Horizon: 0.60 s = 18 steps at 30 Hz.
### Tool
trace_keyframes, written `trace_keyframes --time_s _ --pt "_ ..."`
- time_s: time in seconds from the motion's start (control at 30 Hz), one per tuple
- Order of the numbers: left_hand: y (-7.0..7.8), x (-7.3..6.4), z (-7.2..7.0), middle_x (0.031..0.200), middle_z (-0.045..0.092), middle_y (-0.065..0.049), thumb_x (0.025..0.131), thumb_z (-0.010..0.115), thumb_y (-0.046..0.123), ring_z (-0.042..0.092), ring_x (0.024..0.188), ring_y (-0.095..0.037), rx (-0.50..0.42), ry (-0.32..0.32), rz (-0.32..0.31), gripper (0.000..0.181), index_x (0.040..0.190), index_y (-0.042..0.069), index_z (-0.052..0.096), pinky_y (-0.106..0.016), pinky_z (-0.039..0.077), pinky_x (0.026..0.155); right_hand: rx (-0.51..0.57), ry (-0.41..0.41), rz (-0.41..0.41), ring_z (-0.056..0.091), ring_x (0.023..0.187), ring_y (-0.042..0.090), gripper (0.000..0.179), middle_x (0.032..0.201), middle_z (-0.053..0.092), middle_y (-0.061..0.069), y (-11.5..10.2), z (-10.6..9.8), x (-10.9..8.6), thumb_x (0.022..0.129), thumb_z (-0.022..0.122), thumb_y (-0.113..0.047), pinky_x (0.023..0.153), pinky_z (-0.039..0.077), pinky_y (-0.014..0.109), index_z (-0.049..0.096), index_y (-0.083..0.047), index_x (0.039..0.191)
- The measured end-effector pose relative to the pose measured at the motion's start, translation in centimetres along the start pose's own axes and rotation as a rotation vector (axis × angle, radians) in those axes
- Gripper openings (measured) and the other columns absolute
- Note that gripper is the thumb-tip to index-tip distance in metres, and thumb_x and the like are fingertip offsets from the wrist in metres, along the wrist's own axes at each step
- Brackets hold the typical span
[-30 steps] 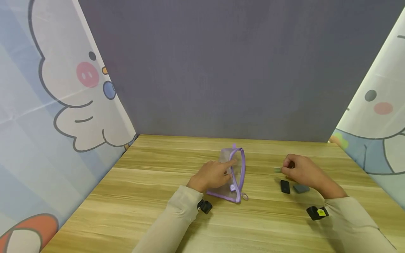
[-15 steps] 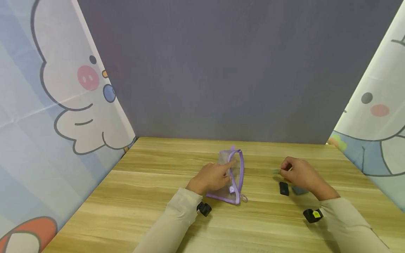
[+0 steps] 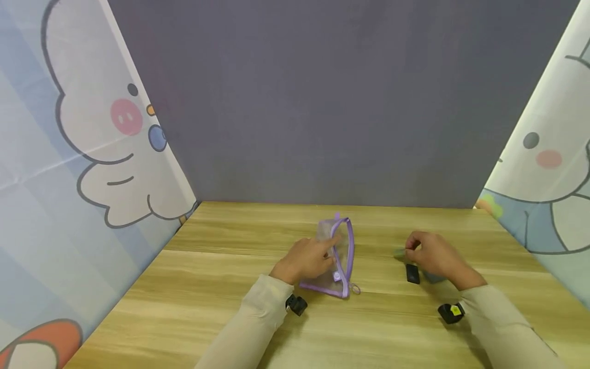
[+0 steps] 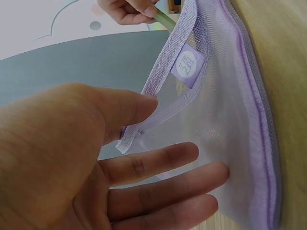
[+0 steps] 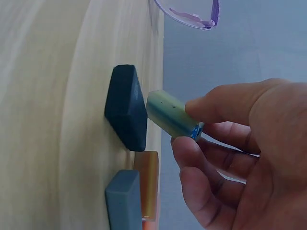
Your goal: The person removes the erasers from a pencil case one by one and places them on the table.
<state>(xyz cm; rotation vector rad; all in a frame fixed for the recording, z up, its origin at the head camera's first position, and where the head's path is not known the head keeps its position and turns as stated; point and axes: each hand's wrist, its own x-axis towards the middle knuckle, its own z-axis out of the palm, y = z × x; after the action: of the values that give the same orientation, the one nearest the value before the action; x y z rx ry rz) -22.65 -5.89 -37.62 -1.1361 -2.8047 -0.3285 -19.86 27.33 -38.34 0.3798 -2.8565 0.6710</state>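
My left hand (image 3: 306,260) pinches the opening edge of a see-through mesh pouch (image 4: 225,129) with lilac trim. Its thumb lies on the zip band, and the other fingers extend inside the opening. The pouch (image 3: 325,226) lies on the table, mouth parted towards the right. Between thumb and fingertips my right hand (image 3: 435,254) holds a small shiny green tube (image 5: 168,112), raised off the tabletop. Just beside the tube in the right wrist view stands a black rounded block (image 5: 125,108). What the tube is, I cannot tell.
Near the right hand are a grey-blue block (image 5: 123,203) and a shiny orange tube (image 5: 148,182), which the hand hides in the head view. A ring (image 3: 355,289) hangs from the pouch's zip. A dark panel (image 3: 341,102) stands behind the wooden table (image 3: 193,277).
The right hand has shifted slightly left with the green tube, which sits a little nearer the black block. The left hand stays on the pouch. The head view has shifted slightly.
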Motion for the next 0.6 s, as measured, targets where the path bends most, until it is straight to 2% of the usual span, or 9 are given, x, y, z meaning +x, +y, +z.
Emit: trace_keyframes --time_s 0.27,0.6 --pt "0.0 0.2 -0.19 0.057 0.047 0.009 0.1 0.06 0.028 0.044 0.048 -0.008 -0.021 -0.005 -0.011 0.059 0.155 0.019 0.042 -0.026 0.039 0.052 -0.03 -0.025 0.012 0.047 0.063 0.016 0.008 0.086 0.066 0.0 0.0 -0.49 0.09 0.091 0.069 -0.014 0.06 0.04 0.035 0.063 -0.015 0.085" --pt "-0.12 0.12 -0.01 0.066 0.054 0.012 0.1 0.06 0.028 0.047 0.05 -0.007 -0.036 -0.007 -0.024 0.059 0.155 0.02 0.042 -0.025 0.041 0.053 -0.069 -0.082 0.02 0.047 0.064 0.016 0.01 0.082 0.064 -0.001 0.26 -0.82 -0.15 0.09 0.069 -0.015 0.058 0.04 0.035 0.064 -0.016 0.082"
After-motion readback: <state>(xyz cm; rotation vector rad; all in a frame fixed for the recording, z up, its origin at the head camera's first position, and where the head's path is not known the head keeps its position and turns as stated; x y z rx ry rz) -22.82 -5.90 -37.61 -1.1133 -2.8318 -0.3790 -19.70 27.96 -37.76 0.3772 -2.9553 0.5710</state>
